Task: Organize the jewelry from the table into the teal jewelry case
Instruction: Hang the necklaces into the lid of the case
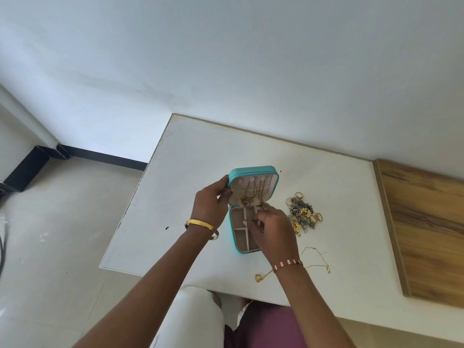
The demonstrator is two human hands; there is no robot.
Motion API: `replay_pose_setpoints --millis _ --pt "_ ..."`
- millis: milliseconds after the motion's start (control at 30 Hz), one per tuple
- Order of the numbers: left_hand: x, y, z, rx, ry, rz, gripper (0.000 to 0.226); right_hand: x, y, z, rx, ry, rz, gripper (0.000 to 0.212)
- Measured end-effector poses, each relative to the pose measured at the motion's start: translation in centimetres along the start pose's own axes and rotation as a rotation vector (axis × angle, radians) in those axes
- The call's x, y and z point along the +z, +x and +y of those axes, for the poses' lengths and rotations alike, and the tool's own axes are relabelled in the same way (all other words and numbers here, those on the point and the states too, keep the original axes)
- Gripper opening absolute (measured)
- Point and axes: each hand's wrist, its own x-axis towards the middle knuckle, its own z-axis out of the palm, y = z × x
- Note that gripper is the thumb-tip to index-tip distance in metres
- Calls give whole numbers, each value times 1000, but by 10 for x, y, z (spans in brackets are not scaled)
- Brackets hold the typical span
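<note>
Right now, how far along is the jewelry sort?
Early. Done: a few chains hang inside the lid of the open teal case. In hand: the left hand holds the lid's edge; the right hand works at the hinge above the tray, what it pinches is unclear. Left: the pile of rings and earrings and a gold chain lie on the table; the visible tray compartments look empty.

The open case (244, 214) sits mid-table (190, 156), lid at the far end. Right of it lies my jewelry pile (302, 214); a chain (313, 262) lies nearer, under my right wrist.
</note>
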Motion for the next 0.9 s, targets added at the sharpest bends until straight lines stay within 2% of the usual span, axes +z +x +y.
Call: replay_pose_setpoints --millis 67,233,733,900 --pt "1 -1 0 -3 3 5 38 1 -11 1 35 -10 35 29" --pt "4 -6 1 -10 -11 9 41 6 -21 -2 72 -75 -140 30" --pt "15 -4 -9 -50 -53 53 45 6 -15 -5 -72 -252 -213 24" --pt "15 -6 -5 -36 -28 53 44 4 -16 -3 0 -169 -223 22"
